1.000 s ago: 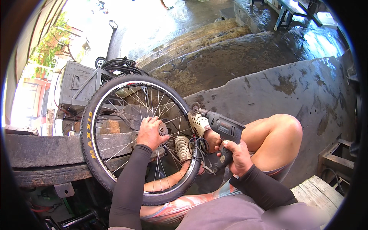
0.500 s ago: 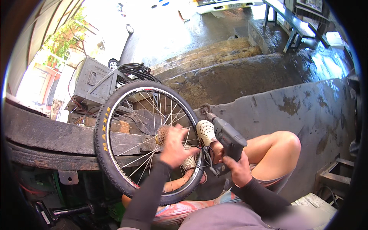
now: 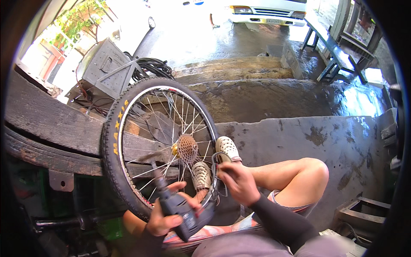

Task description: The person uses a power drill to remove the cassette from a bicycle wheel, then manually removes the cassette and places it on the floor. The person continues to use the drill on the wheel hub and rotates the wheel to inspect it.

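A bicycle wheel leans across my legs and a wooden ledge, its rear sprocket cluster facing up with gold hub showing. My left hand grips a dark power drill below the sprockets. The drill points up-left with a round brush on its end, blurred by motion. My right hand is closed at the drill's grey cord, beside the wheel's right side. My feet, in white perforated clogs, are behind and right of the wheel.
A grey metal box with coiled black hose stands back left. Wet steps lead to a yard with a white van and a person's leg. A blue bench stands back right, a metal frame near right.
The drill has passed from my right hand to my left and moved left and down. My left hand has left the sprockets; my right hand moved to the cord. The view has shifted.
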A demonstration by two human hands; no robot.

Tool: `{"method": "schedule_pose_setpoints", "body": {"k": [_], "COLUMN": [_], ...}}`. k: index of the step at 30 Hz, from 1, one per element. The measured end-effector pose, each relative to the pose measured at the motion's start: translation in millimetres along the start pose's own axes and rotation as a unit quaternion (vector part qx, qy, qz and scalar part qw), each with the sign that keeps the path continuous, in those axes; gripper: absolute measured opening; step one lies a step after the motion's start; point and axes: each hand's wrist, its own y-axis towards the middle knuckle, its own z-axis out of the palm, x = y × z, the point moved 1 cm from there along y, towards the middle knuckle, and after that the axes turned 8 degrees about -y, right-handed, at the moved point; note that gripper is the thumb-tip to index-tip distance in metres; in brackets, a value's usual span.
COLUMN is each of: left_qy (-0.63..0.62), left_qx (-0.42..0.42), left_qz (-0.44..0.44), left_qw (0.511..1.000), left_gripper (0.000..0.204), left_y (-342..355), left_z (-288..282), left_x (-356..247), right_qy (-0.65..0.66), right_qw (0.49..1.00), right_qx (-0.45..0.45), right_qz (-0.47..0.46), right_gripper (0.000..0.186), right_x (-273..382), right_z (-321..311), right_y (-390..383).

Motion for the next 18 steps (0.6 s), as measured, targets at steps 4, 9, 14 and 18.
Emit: {"method": "schedule_pose_setpoints", "body": {"k": [4,9,14,18], "left_qy": [0.017,-0.04,0.051,0.194], "left_qx": [0.148,0.264,0.25,0.186], "left_qz": [-0.023,0.015,-0.02,-0.074], "left_qw": [0.989,0.964,0.967,0.96], "left_gripper": [0.113,0.112,0.109,0.107], "left_y": [-23,-23,-18,-18], "left_z": [-43,-61,-59,-49], "left_x": [-44,-38,-42,-54], "right_qy": [-0.104,-0.127,-0.186,-0.166], "right_qw": [0.994,0.99,0.981,0.984], "right_qx": [-0.028,-0.043,-0.045,-0.012], "right_qz": [0.018,0.05,0.022,0.07], "right_gripper": [0.02,0.019,0.017,0.014], "right_x": [-43,-62,-66,-66], "right_z": [43,76,77,84], "right_y": [71,115,117,119]}}
